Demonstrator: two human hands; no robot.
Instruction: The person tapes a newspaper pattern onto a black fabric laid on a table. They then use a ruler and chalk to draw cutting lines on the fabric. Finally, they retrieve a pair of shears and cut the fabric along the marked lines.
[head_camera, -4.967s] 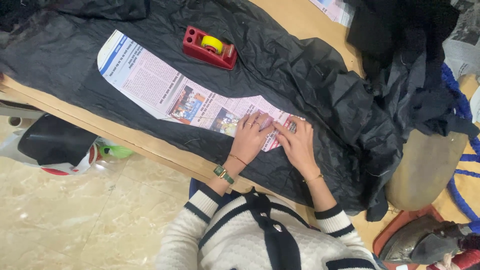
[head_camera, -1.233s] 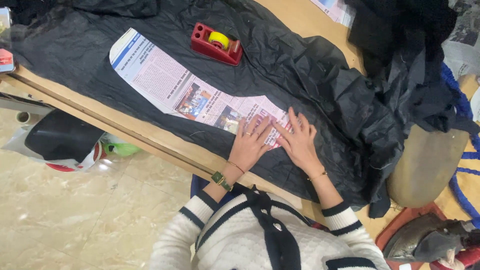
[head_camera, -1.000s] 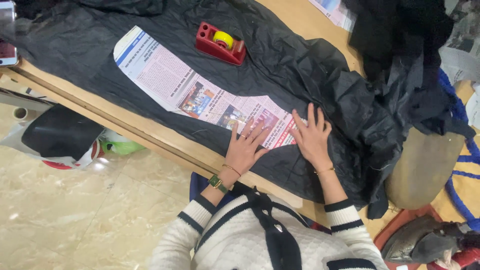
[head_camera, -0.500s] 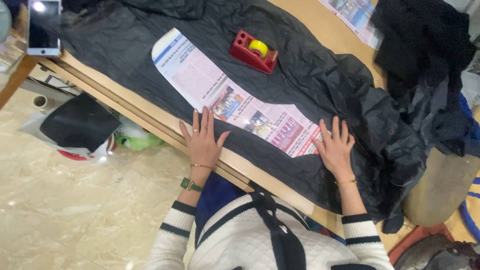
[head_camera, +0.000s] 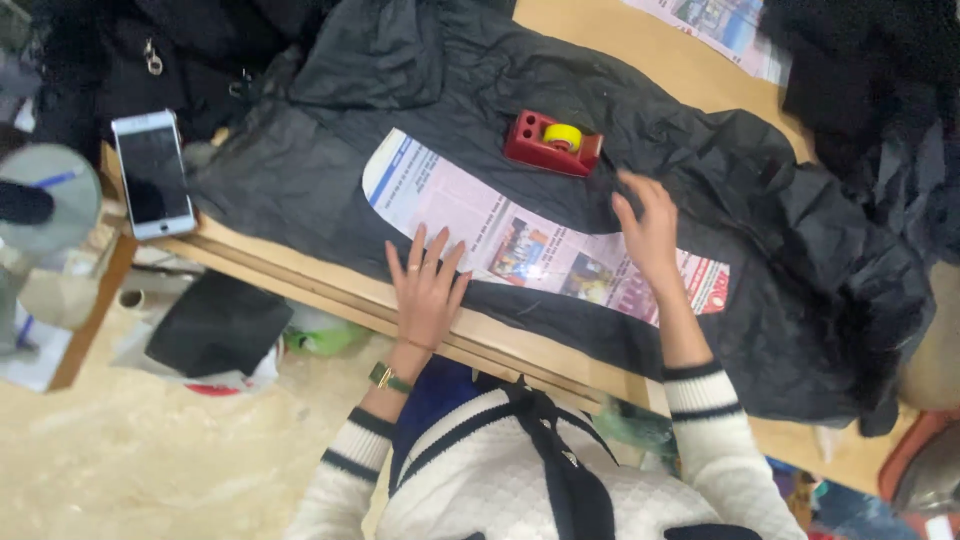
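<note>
A long strip of newspaper (head_camera: 520, 240) cut to a curved shape lies on crinkled black fabric (head_camera: 480, 110) spread over a wooden table (head_camera: 330, 285). My left hand (head_camera: 425, 285) lies flat with fingers spread on the fabric and the strip's near edge, close to the table's front edge. My right hand (head_camera: 648, 228) is open over the strip's right part, fingers blurred and pointing toward a red tape dispenser (head_camera: 552, 143) with a yellow roll.
A white phone (head_camera: 153, 173) lies at the table's left corner beside dark bags (head_camera: 120, 60). More newspaper (head_camera: 715, 25) lies at the far edge. Black clothing (head_camera: 860, 90) is heaped at the right. Under the table are a black bag (head_camera: 215, 325) and a green object (head_camera: 320, 340).
Both hands left the strip's right end and spread apart. The left hand slid left along the near edge; the right hand moved up toward the tape dispenser. The view shifted left, showing the phone.
</note>
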